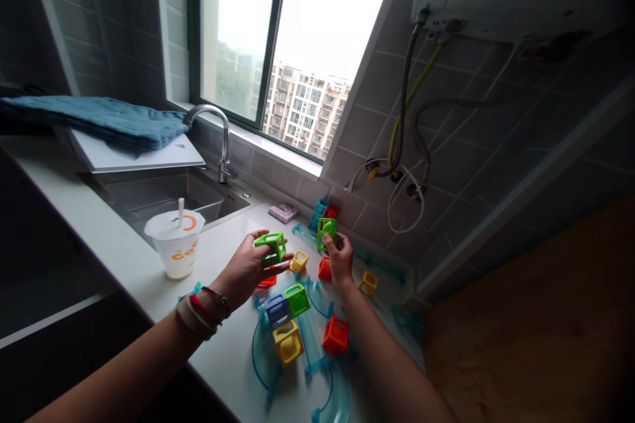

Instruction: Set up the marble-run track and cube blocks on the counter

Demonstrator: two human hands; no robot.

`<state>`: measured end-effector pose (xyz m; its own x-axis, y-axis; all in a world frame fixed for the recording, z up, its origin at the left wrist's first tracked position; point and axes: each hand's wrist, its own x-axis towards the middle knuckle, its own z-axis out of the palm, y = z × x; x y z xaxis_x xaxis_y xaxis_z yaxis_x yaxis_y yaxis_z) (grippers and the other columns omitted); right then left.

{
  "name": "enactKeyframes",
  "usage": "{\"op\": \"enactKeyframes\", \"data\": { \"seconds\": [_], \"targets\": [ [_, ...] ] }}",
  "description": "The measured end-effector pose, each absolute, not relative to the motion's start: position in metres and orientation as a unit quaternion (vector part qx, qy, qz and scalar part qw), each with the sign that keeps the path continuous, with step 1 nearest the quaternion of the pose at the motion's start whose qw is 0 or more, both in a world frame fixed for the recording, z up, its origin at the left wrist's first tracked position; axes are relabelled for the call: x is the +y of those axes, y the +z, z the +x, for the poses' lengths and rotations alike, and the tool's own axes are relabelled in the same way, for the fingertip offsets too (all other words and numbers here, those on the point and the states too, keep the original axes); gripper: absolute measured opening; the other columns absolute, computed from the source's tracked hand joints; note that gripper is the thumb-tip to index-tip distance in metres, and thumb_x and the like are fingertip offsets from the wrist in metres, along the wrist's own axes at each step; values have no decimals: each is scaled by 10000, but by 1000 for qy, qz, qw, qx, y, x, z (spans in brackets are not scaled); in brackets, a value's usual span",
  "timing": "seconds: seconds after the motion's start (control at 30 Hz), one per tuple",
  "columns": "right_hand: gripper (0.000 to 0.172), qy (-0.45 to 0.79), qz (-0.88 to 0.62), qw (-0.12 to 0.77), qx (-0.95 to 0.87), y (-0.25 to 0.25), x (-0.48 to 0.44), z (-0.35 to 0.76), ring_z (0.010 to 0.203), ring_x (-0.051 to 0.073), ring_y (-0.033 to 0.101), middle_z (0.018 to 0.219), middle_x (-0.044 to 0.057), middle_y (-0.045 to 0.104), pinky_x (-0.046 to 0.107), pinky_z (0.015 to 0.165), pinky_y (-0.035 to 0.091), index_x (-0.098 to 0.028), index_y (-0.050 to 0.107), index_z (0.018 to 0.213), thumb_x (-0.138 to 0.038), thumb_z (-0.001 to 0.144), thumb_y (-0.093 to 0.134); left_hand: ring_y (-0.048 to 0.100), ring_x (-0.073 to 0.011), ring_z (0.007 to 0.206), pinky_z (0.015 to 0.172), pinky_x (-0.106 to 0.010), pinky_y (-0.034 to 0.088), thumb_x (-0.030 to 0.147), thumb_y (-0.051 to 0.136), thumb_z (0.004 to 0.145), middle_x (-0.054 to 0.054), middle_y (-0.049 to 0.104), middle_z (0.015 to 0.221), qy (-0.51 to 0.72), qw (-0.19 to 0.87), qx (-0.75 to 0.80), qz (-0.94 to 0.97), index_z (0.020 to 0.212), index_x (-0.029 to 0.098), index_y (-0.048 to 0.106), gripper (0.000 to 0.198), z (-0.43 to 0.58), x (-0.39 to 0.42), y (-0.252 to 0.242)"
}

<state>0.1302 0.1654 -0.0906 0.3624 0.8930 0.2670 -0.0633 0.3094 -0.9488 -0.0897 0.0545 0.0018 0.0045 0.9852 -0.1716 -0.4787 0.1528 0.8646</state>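
Observation:
My left hand [253, 262] holds a green open-frame cube [270, 248] above the counter. In my right hand [340, 258] are green blocks [327, 232], stacked one over the other and gripped by thumb and fingers. Below and between the hands, a blue cube [277, 310] touches a green cube [297, 299], with a yellow cube [288, 342] in front of them. An orange-red cube [336, 334] lies to their right. Translucent teal track pieces [311, 337] spread around the cubes. A small yellow cube [298, 262] sits just right of my left hand.
A lidded drink cup [177, 251] with a straw stands at the left. Behind it are the sink [159, 188] and faucet [225, 145]. Teal and red blocks [318, 213] rest near the tiled wall. Another yellow cube [368, 283] is right of my right hand.

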Motion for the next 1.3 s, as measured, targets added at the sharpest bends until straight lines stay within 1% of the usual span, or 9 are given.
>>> {"op": "enactKeyframes", "data": {
  "seconds": [0.13,0.23,0.33,0.53,0.67,0.8,0.9,1.03,1.3],
  "targets": [
    [508,362,-442,692,-440,-63,125,129,844,210,706,994,71,743,310,718,567,-170,648,1130,-525,794,789,809,-328,957,756,-415,680,156,741,790,-104,745,1157,558,684,400,246,1284,262,504,558,-100,22,-2],
    [523,369,-421,700,-444,-45,83,129,894,221,720,1015,75,748,332,778,576,-178,633,1157,-510,792,805,794,-342,1028,873,-445,672,168,742,798,-98,751,1134,550,713,373,225,1299,255,546,545,-109,3,-5],
    [515,379,-406,690,-464,-36,38,126,939,240,728,1056,78,743,345,782,586,-194,622,1193,-480,811,816,774,-351,1091,977,-478,642,241,689,867,-122,745,1192,565,729,339,185,1268,231,574,417,-117,-14,-2],
    [450,382,-370,628,-569,-31,-10,110,1017,257,732,1106,80,744,381,873,594,-230,617,1231,-402,858,800,786,-303,1050,930,-461,670,224,670,951,-131,749,1187,639,665,334,194,1135,190,631,191,-123,-36,6],
    [454,344,-346,575,-657,-15,-12,98,1013,254,721,1120,64,742,389,900,580,-251,635,1235,-356,830,810,793,-240,968,900,-408,681,208,779,901,-82,743,1190,664,631,313,250,1223,225,639,352,-120,-38,14],
    [509,261,-355,536,-720,3,-15,96,973,256,703,1078,45,740,393,890,565,-266,637,1211,-275,743,834,780,-256,1023,904,-368,672,291,859,839,-97,733,1234,663,620,302,291,1249,231,654,462,-113,-32,33],
    [488,269,-360,531,-718,11,-16,98,919,244,701,1033,33,738,383,869,561,-261,621,1183,-274,740,825,783,-263,1001,859,-333,675,392,877,816,-101,749,1177,667,592,310,330,1241,209,676,504,-105,-24,45],
    [428,319,-358,531,-699,19,-14,103,841,212,691,969,5,730,350,833,551,-254,601,1141,-290,769,809,783,-255,995,886,-357,672,474,828,855,-58,763,1120,695,534,310,369,1263,234,669,500,-87,-14,51],
    [391,315,-358,545,-690,28,0,119,808,192,663,925,-11,722,330,827,530,-255,627,1121,-297,776,806,704,-306,1232,981,-423,640,640,641,945,-45,748,1242,722,508,305,357,1102,256,696,419,-64,0,57]
  ]
}}
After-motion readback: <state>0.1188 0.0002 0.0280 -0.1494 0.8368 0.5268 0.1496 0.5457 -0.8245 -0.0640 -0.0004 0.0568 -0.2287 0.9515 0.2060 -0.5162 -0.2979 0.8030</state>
